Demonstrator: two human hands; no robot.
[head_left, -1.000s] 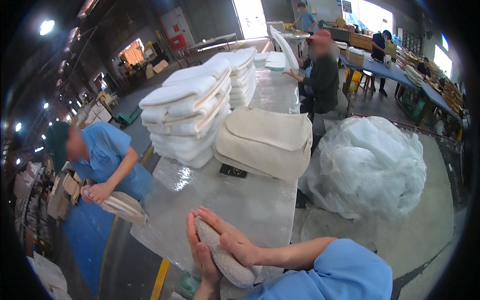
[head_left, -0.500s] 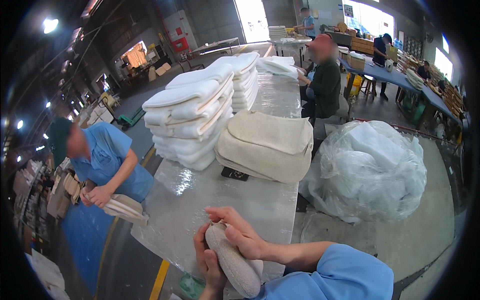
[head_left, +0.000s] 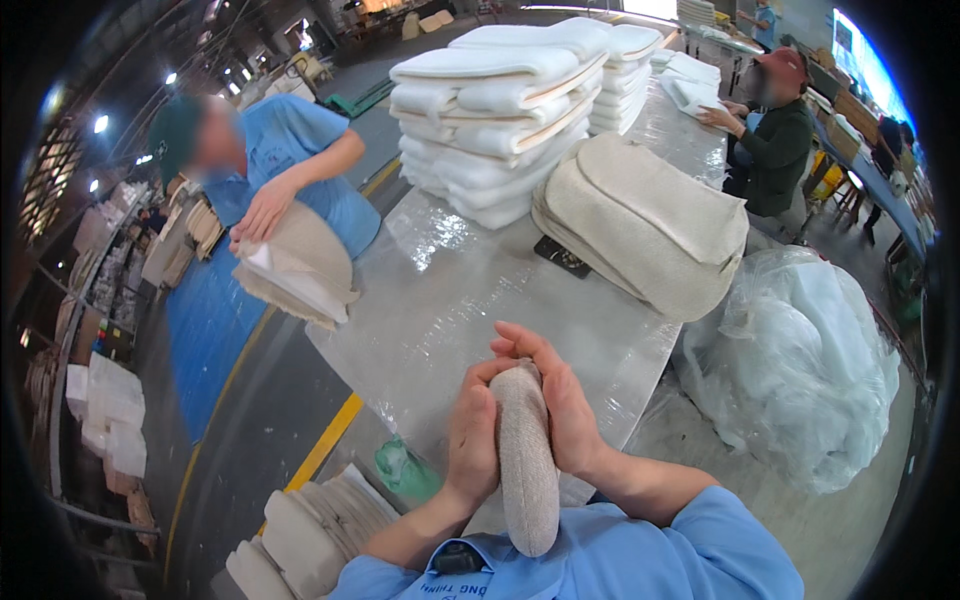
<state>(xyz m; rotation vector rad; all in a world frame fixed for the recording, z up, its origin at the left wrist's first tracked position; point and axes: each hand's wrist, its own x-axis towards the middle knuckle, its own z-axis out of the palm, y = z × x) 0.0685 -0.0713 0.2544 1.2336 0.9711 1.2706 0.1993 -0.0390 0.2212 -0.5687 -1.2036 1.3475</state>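
Between my palms stands a beige-grey fabric cushion (head_left: 525,470), long and rounded, its lower end against my blue shirt. My left hand (head_left: 473,435) presses on its left side, with the fingers curled over toward the top end. Along the other side lies my right hand (head_left: 570,415), its fingers bent around the same top end. The fingertips of both hands meet near there, and part of that end is hidden behind them. Beyond my hands, a stack of beige fabric covers (head_left: 650,220) rests on the plastic-covered table (head_left: 450,300).
Tall stacks of white padding (head_left: 500,120) stand at the table's far side. A plastic bag of white stuffing (head_left: 800,370) sits to the right. Beige pieces (head_left: 320,535) and a green bundle (head_left: 405,470) lie lower left. One co-worker (head_left: 290,160) handles a beige cover (head_left: 300,265); another (head_left: 780,130) sits far right.
My view has swung left. The cushion now points straighter away from me, and my right hand has shifted from across its top end to its side. The left co-worker has turned their cover.
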